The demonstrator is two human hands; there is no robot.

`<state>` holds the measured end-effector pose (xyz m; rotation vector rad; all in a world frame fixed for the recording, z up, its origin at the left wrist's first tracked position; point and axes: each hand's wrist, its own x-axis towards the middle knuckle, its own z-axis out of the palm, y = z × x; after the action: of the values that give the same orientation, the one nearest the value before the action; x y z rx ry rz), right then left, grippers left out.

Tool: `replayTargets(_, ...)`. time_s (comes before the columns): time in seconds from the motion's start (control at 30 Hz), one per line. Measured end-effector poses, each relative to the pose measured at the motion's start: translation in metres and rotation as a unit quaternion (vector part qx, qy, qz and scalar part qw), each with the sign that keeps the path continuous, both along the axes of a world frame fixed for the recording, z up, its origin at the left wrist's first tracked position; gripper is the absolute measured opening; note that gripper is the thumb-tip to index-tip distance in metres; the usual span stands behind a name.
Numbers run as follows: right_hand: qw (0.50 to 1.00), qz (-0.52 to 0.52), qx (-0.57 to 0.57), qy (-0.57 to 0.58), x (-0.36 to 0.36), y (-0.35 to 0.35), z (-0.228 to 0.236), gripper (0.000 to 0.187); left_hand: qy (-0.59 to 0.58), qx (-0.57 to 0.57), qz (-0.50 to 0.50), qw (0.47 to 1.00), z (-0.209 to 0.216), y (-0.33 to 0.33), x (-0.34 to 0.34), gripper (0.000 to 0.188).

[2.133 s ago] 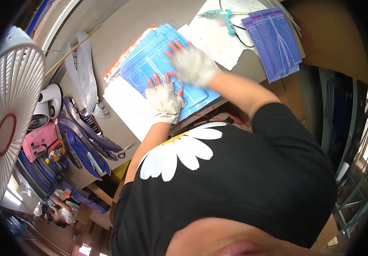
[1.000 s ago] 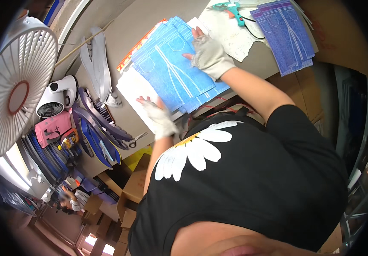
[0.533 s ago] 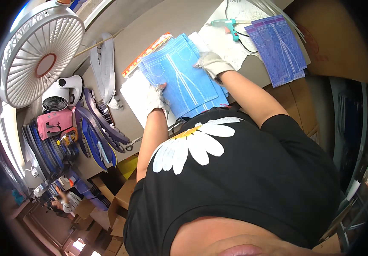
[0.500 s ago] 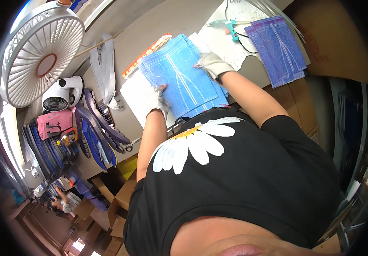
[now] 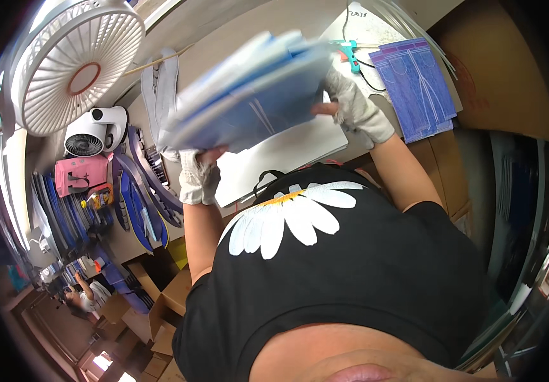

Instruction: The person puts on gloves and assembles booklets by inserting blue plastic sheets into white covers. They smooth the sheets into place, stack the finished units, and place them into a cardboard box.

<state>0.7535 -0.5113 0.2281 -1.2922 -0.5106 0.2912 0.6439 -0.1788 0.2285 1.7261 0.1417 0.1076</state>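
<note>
Both my hands wear whitish work gloves with bare fingertips. Between them a stack of blue denim-print sheets (image 5: 255, 102), blurred by motion, is lifted and tilted above the table. My left hand (image 5: 199, 177) grips its lower left corner, thumb over the near face. At the right end my right hand (image 5: 358, 109) clasps the stack, its thumb also on the near side. The fingers behind the stack are hidden. Below lies a pile of white sheets (image 5: 293, 156) close to my body.
A teal glue gun (image 5: 352, 57) with a black cord lies at the back, beside another pile of denim-print sheets (image 5: 417, 95). At left stand a white fan (image 5: 83, 79), a smaller fan (image 5: 90, 137), a pink box (image 5: 80, 175) and curved blue strips (image 5: 135, 207). Cardboard boxes (image 5: 175, 290) stand below; another person (image 5: 90, 296) is farther off.
The denim-print stack has come up off the white sheets and tilted. My hands have shifted from resting at its sides to gripping it, the left moving left and the right moving right.
</note>
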Motion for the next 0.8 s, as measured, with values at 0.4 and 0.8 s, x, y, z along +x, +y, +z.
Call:
replayTargets(0.4, 0.975, -0.007, -0.053, 0.215, 0.001, 0.013, -0.065, 0.058, -0.070, 0.358, -0.031, 0.930, -0.014, -0.026, -0.009, 0.072)
replayTargets(0.8, 0.961, -0.138, -0.037, 0.237, -0.003, 0.030, -0.068, 0.024, -0.064, -0.037, 0.103, 0.992, -0.014, -0.036, -0.003, 0.067)
